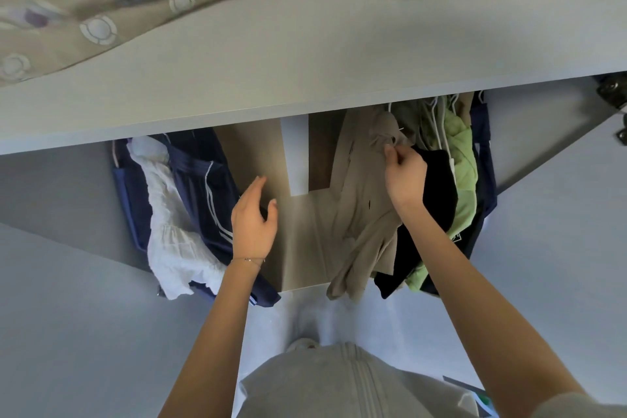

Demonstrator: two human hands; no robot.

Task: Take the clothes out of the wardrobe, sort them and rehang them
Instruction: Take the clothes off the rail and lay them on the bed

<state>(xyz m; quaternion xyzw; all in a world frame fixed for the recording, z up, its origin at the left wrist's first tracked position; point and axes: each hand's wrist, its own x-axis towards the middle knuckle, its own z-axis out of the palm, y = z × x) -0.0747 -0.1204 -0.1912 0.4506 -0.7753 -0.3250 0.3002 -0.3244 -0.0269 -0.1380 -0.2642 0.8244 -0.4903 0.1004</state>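
Probably a home bedroom: wardrobe shelf [305,54], bedding [84,10], hanging clothes [359,187]

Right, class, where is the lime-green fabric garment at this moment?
In the head view, the lime-green fabric garment hangs at the right of the wardrobe, between a black fabric garment and a navy fabric garment.

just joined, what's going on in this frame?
A person stands at an open wardrobe. The right hand pinches the top of a beige garment in the right-hand group, next to a black garment and a green garment. The left hand is open in the gap, holding nothing. A navy garment and a white garment hang left.
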